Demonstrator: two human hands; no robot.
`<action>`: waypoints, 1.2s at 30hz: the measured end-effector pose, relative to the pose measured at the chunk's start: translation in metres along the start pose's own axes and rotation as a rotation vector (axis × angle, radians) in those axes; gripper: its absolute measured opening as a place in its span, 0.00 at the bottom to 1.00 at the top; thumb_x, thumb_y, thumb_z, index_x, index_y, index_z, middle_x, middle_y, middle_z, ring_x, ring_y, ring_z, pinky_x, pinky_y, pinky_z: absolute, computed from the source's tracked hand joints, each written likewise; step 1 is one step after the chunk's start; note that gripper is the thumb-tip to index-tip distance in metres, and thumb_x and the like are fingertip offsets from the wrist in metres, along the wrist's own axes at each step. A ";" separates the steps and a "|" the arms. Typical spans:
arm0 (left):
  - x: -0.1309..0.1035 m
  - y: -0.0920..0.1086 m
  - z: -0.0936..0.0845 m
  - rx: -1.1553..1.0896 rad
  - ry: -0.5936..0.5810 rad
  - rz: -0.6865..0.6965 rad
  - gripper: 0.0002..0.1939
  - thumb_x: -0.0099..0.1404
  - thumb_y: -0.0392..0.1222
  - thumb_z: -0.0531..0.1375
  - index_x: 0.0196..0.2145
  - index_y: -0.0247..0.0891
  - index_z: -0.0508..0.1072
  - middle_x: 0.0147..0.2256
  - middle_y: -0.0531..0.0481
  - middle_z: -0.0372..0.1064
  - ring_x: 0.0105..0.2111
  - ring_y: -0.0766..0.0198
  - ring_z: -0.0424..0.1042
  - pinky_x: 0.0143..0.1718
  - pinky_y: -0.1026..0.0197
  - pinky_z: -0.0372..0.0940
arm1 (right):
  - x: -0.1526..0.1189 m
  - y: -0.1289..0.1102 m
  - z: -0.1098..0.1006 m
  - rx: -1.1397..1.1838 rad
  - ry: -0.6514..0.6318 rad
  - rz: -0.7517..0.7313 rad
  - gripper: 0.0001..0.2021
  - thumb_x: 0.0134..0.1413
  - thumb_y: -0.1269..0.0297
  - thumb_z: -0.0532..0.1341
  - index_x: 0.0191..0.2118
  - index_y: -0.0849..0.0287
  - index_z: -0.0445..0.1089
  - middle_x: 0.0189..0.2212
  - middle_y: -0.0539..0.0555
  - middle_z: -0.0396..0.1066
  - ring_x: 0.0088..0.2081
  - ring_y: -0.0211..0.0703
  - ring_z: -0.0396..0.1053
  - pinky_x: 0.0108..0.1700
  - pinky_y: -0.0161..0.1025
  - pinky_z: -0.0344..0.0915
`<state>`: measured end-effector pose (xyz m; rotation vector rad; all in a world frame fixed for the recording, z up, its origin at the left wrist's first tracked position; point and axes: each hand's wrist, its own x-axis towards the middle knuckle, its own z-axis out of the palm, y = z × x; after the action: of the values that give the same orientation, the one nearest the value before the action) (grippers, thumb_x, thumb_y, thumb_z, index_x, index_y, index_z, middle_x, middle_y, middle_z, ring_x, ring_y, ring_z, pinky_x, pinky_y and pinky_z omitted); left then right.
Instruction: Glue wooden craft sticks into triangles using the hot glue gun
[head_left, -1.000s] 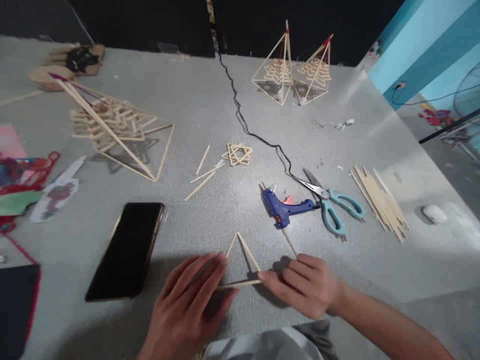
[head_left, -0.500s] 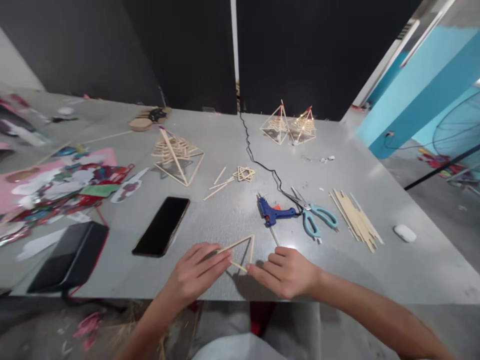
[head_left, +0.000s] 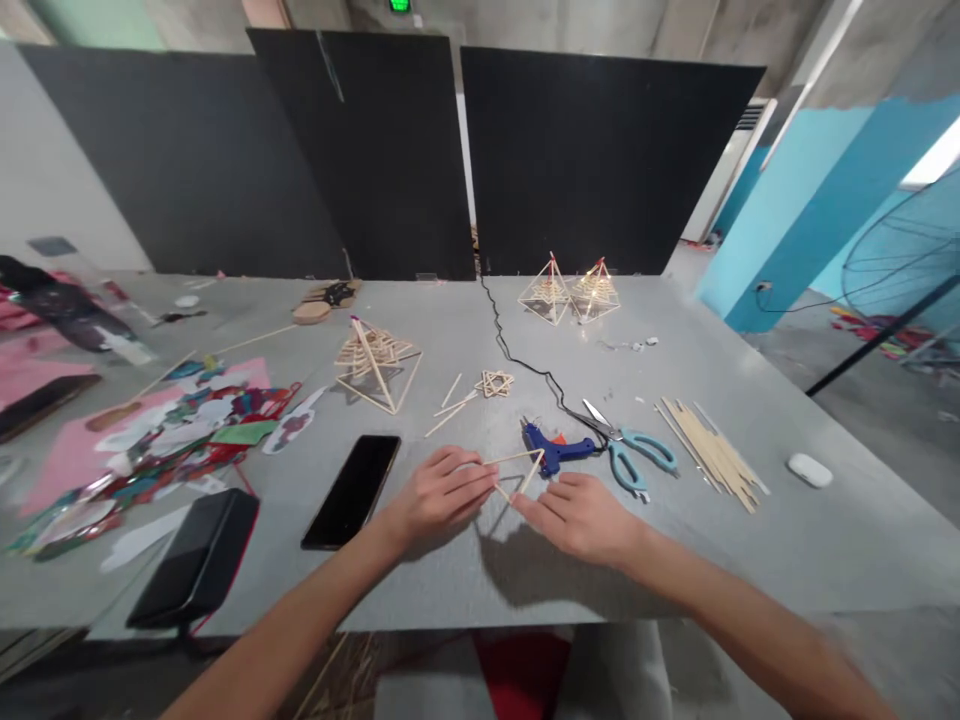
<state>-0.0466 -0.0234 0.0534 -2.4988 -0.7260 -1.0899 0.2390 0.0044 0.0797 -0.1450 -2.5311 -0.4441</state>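
A small triangle of thin wooden sticks [head_left: 531, 474] is held between my two hands near the table's front edge. My left hand [head_left: 450, 488] has its fingers closed on the left corner. The fingers of my right hand [head_left: 574, 515] pinch the lower corner. Just behind the triangle lies a blue glue gun [head_left: 559, 447], partly covered by the triangle's tip. Scissors with light blue handles [head_left: 626, 450] rest right of the glue gun. A small stick star [head_left: 495, 383] and a few loose sticks [head_left: 450, 408] lie farther back.
A phone [head_left: 352, 490] and a black case [head_left: 196, 555] lie left. Stick pyramids [head_left: 382, 365] stand behind, two more [head_left: 551, 295] farther back. Flat sticks [head_left: 709, 450] and a white case [head_left: 810, 470] are right. Colourful scraps [head_left: 187, 425] cover the left; a black cord [head_left: 517, 358] crosses the table.
The view has tilted up, showing more of the wall. Both hands have lifted the triangle and moved it toward the glue gun, still gripping its corners.
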 end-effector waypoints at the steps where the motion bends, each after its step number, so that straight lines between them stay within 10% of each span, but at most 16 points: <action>1: -0.001 -0.007 0.004 -0.015 0.019 0.012 0.12 0.74 0.32 0.66 0.54 0.38 0.79 0.43 0.45 0.86 0.44 0.57 0.82 0.49 0.54 0.75 | 0.002 0.000 0.004 0.004 0.031 0.037 0.08 0.72 0.75 0.62 0.53 0.67 0.75 0.23 0.47 0.71 0.24 0.40 0.66 0.27 0.43 0.56; 14: -0.008 -0.009 -0.004 -0.133 0.155 -0.146 0.05 0.74 0.32 0.67 0.46 0.37 0.80 0.37 0.48 0.85 0.37 0.59 0.81 0.42 0.55 0.77 | 0.030 0.004 0.038 0.308 0.327 0.312 0.04 0.76 0.69 0.60 0.51 0.57 0.72 0.24 0.46 0.75 0.22 0.36 0.69 0.28 0.37 0.60; 36: -0.005 0.016 0.010 -0.399 0.211 -0.297 0.09 0.70 0.28 0.69 0.45 0.37 0.79 0.34 0.47 0.83 0.35 0.60 0.79 0.41 0.55 0.76 | 0.015 -0.018 0.059 0.570 0.328 0.503 0.04 0.74 0.66 0.64 0.49 0.57 0.75 0.20 0.42 0.71 0.20 0.33 0.67 0.28 0.32 0.61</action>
<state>-0.0343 -0.0338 0.0423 -2.5840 -0.9122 -1.7247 0.1925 0.0073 0.0365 -0.4335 -2.0962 0.4177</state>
